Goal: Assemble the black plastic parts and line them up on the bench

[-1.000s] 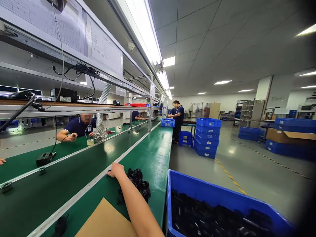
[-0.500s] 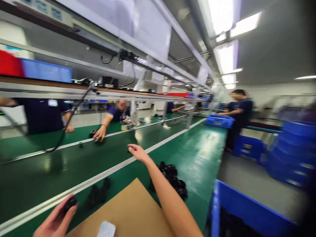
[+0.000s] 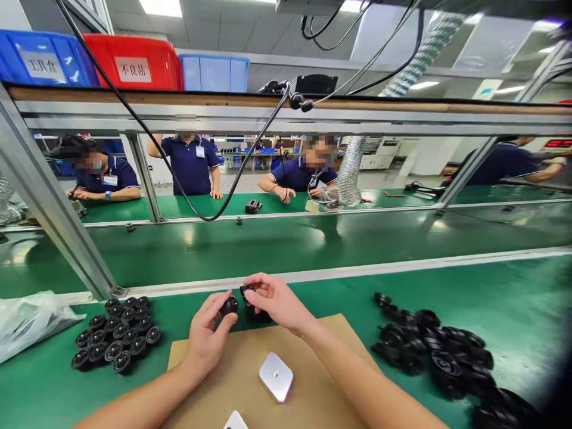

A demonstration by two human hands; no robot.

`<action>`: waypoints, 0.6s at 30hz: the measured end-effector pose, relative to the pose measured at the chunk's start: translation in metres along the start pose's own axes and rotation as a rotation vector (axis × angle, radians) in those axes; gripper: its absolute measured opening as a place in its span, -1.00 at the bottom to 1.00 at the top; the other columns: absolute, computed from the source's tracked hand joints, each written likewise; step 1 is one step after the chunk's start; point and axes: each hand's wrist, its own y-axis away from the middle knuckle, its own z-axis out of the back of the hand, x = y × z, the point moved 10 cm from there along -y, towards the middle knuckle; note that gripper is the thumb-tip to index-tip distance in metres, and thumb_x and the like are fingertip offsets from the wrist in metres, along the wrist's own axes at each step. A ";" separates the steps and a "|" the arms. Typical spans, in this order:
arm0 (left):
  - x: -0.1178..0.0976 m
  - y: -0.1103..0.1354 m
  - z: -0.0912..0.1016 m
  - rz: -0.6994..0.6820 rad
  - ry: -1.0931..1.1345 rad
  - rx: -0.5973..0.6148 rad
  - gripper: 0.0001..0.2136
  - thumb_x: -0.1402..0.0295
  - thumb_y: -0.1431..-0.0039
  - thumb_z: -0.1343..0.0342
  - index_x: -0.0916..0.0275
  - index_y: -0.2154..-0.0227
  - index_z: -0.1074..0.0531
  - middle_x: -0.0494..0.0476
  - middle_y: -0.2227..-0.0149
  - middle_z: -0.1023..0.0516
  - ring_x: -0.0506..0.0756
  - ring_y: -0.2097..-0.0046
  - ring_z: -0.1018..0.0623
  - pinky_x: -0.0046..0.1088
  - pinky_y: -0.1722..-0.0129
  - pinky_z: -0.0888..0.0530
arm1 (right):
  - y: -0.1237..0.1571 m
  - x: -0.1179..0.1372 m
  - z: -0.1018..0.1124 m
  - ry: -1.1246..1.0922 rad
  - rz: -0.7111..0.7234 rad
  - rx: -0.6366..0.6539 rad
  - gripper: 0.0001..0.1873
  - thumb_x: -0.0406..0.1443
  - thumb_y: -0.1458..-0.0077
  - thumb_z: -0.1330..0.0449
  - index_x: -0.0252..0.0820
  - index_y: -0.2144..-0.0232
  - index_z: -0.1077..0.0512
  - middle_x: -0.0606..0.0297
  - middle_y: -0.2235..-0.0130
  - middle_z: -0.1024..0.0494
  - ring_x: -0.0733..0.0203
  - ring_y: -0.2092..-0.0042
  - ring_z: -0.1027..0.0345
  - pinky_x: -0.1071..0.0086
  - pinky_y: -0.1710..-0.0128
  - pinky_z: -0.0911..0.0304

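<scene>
My left hand [image 3: 206, 336] pinches a black round plastic part [image 3: 229, 306] between thumb and fingers, above the far edge of the brown cardboard sheet [image 3: 313, 357]. Close beside it, my right hand [image 3: 283, 307] closes on a smaller black piece [image 3: 244, 291], partly hidden by the fingers. Below the right fingers sit more dark parts [image 3: 259, 316], mostly covered. A silver diamond-shaped block [image 3: 276, 376] with a small pin lies on the cardboard. A second silver block [image 3: 235, 420] is cut off by the bottom of the view.
Black round parts [image 3: 118, 333] stand in rows at left, near a clear plastic bag [image 3: 33, 322]. A loose heap of black parts [image 3: 440, 351] lies at right. A metal post [image 3: 58, 208] rises at left. Co-workers sit and stand across the green belt [image 3: 268, 244]. A black cable [image 3: 179, 205] hangs down.
My view has swung left from the aisle to face the bench. My right hand has come back from reaching over the belt's edge to beside the left, now holding a small black piece.
</scene>
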 end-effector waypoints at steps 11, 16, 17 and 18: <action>0.004 -0.001 -0.001 0.018 0.007 0.017 -0.67 0.29 -0.36 -0.27 0.08 -0.16 -0.56 0.22 -0.11 -0.59 0.23 -0.12 -0.59 -0.25 -0.10 -0.59 | 0.010 0.022 -0.015 0.233 0.144 0.028 -0.69 -0.26 -0.09 -0.33 -0.11 0.08 -0.53 0.20 0.03 -0.58 0.12 0.10 -0.51 0.27 0.14 -0.49; 0.004 -0.001 0.000 0.018 -0.007 0.019 -0.67 0.30 -0.35 -0.27 0.09 -0.14 -0.58 0.23 -0.11 -0.60 0.25 -0.12 -0.60 -0.24 -0.09 -0.60 | 0.010 0.020 -0.014 0.234 0.144 0.040 -0.72 -0.26 -0.10 -0.34 -0.12 0.10 -0.55 0.20 0.03 -0.59 0.10 0.09 -0.54 0.25 0.09 -0.53; 0.003 -0.002 0.000 0.019 -0.008 0.019 -0.67 0.30 -0.35 -0.27 0.09 -0.14 -0.58 0.23 -0.11 -0.60 0.24 -0.12 -0.60 -0.24 -0.09 -0.60 | 0.011 0.020 -0.014 0.230 0.144 0.050 -0.72 -0.27 -0.10 -0.33 -0.12 0.10 -0.55 0.20 0.03 -0.59 0.10 0.07 -0.54 0.25 0.08 -0.54; 0.003 -0.002 0.001 0.021 -0.007 0.017 -0.67 0.30 -0.35 -0.28 0.09 -0.14 -0.58 0.22 -0.11 -0.61 0.24 -0.12 -0.60 -0.24 -0.10 -0.59 | 0.011 0.020 -0.014 0.227 0.144 0.062 -0.72 -0.27 -0.12 -0.32 -0.12 0.08 -0.56 0.21 0.02 -0.59 0.09 0.06 -0.55 0.24 0.06 -0.54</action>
